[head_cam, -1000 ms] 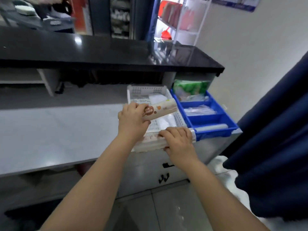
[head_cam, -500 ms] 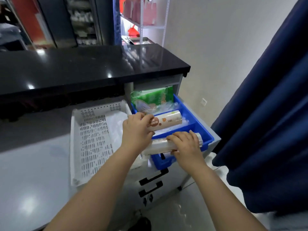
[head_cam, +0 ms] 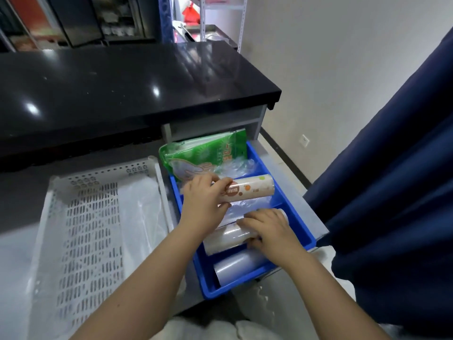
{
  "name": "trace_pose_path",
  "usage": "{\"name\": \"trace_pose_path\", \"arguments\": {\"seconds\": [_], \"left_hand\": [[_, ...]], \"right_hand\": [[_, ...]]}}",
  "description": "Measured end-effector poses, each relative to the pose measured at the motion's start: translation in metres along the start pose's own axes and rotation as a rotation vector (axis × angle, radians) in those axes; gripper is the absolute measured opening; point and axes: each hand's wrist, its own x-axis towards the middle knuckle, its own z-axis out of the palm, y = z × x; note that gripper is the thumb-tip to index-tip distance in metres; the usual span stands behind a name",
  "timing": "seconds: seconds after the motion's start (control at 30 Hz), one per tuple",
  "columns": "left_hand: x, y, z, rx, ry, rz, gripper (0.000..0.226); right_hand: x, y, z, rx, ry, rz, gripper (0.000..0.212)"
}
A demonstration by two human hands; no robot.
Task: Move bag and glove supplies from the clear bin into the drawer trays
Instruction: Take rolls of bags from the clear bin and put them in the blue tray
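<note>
My left hand [head_cam: 204,204] grips a cream bag roll with an orange label [head_cam: 252,191], held level over the middle compartment of the blue drawer tray [head_cam: 302,231]. My right hand [head_cam: 268,231] is closed on a clear-wrapped white roll [head_cam: 225,238] that lies across the tray's front divider. A pale blue bag roll [head_cam: 239,266] lies in the front compartment. A green glove pack [head_cam: 208,153] stands in the back compartment beside crumpled clear plastic [head_cam: 235,168]. The white perforated bin [head_cam: 81,241] sits on the grey counter to the left, with a clear plastic bag [head_cam: 141,217] inside.
A black countertop [head_cam: 122,87] overhangs the drawer's back. A dark blue curtain [head_cam: 392,180] hangs close on the right. The grey counter [head_cam: 14,253] stretches left of the bin. White plastic [head_cam: 282,312] lies on the floor below the drawer.
Both hands carried the two rolls from the white bin to the right and down over the blue tray. The view turned right, so the bin now sits at the left.
</note>
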Motion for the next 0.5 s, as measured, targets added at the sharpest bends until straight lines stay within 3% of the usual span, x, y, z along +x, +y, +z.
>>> {"name": "trace_pose_path", "arguments": {"seconds": [0.2,0.33,0.5], "left_hand": [[-0.005,0.02,0.015,0.041,0.102,-0.137,0.055],[-0.019,0.027,0.014,0.101,0.178,-0.258,0.056],[-0.046,0.034,0.009,0.17,0.24,-0.402,0.058]], "right_hand": [[0.003,0.025,0.008,0.045,-0.086,-0.196,0.04],[0.004,0.032,0.013,0.107,-0.033,-0.365,0.028],[0.014,0.024,0.01,-0.018,-0.279,-0.515,0.044]]}}
